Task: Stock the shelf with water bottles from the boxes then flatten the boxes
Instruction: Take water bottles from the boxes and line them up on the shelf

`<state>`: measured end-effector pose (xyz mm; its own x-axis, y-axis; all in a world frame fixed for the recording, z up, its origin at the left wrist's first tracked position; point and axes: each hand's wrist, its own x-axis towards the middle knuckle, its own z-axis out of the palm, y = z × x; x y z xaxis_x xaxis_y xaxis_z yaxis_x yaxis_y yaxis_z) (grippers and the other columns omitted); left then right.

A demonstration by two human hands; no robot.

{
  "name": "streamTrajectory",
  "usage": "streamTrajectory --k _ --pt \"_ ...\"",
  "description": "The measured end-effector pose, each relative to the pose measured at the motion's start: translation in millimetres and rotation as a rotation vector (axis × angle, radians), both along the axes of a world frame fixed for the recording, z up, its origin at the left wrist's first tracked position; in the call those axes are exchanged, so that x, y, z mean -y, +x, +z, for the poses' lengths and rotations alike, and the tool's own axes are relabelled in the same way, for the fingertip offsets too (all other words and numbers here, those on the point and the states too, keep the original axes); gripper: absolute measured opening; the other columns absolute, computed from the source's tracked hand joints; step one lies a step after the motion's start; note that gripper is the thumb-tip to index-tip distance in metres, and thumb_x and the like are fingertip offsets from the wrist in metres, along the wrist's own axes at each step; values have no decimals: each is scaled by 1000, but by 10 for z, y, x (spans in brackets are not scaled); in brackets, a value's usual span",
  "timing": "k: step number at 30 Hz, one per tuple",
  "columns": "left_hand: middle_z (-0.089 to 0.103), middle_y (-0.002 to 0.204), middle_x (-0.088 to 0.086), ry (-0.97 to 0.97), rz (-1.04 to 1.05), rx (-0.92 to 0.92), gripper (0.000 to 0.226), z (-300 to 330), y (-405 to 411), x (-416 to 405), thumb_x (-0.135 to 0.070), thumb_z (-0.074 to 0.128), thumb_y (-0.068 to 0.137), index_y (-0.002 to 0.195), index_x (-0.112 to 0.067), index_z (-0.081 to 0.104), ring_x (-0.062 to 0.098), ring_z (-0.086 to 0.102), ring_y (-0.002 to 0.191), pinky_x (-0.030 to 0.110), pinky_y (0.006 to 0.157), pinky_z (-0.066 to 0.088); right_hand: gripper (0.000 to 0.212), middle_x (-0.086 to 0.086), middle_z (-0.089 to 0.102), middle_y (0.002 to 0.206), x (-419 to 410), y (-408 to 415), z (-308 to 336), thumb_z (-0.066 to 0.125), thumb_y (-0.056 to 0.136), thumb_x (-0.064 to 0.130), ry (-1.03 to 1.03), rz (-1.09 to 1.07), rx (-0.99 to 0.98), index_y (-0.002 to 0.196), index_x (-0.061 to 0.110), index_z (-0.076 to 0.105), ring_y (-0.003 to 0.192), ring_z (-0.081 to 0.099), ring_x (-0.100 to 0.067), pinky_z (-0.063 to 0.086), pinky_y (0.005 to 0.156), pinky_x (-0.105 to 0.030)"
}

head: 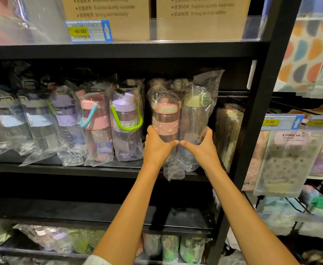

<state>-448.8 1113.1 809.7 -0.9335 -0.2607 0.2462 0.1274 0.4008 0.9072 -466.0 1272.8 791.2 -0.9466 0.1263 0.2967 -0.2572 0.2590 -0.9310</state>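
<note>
Two hands, two cardboard boxes.

A: What sits beside the 7.90 price tag?

B: Directly below it hangs a clear packet labelled XIAOMU, holding something with a small floral pattern. Well above it, a packaged item with coloured half-circles.

A: And far to its left?

B: High up, a yellow 46.00 price tag.

Pink-banded bottle beside green-capped bottle on black shelf.
</note>
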Motion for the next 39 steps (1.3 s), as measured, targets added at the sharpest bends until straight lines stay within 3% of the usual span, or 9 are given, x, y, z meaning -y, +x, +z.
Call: streamTrajectory --k 3,7,11,16,19,21,24,30,39 --pt "46 154 4 7 -11 20 132 -21 -3 13 -68 82 48 157 -25 21 30 47 140 55 110 46 112 1 44 156 -15 28 3 90 78 40 12 10 0 161 28 15 137 49 -20 44 112 -38" --pt "45 155 5 7 -22 14 140 -11 32 57 -73 78 41 159 -20 23 28 48 141 53 111 47 122 0 33 165 -52 92 -10 90 75 50 44 -2 7 164 31 9 147 40 -22 39 119 -48" --pt "45 156 7 -37 -7 31 130 22 129 75 -72 73 50 158 -16 29 27 45 143 53 113 45 116 -1 20 171 -60 228 -29 81 84 53 150 -48 9 166 26 5 154 29 -25 34 120 -46" --pt "39 160 12 -148 7 39 98 60 381 141 -49 78 86 160 -11 28 30 37 148 48 117 39 102 -7 21 170 -71 485 -55 64 92 65 387 -120 12 166 19 10 154 27 -27 34 122 -49" --pt "40 158 12 -258 -8 15 79 56 626 228 -46 69 96 157 -10 33 30 40 146 42 112 38 87 -7 39 160 -49 708 -59 51 93 72 588 -146 -11 160 22 29 146 40 -28 45 111 -51" --pt "49 149 12 -360 -26 -6 61 35 834 323 -47 63 99 147 -11 47 32 48 137 42 104 42 75 -8 51 148 -1 867 -36 48 96 69 774 -203 -2 152 20 40 134 52 -30 53 92 -45" --pt "56 138 12 -503 -53 -19 52 -48 1138 608 -51 56 101 139 -15 53 33 52 131 45 101 46 64 -9 59 129 142 1139 26 46 98 65 942 -301 -28 137 14 51 116 59 -31 43 69 -37" --pt "58 137 13 -726 -36 15 58 -234 1735 1447 -54 51 103 143 -11 54 35 49 133 46 104 46 59 -13 63 133 798 1717 72 53 100 57 985 -270 -77 136 10 58 124 57 -34 50 91 -43" --pt "59 138 14 -815 103 130 60 -510 2360 2756 -54 47 104 141 -7 56 35 53 128 44 102 47 67 2 54 151 2124 2168 -122 48 100 64 874 -33 -104 151 22 49 139 50 -21 49 100 -42"
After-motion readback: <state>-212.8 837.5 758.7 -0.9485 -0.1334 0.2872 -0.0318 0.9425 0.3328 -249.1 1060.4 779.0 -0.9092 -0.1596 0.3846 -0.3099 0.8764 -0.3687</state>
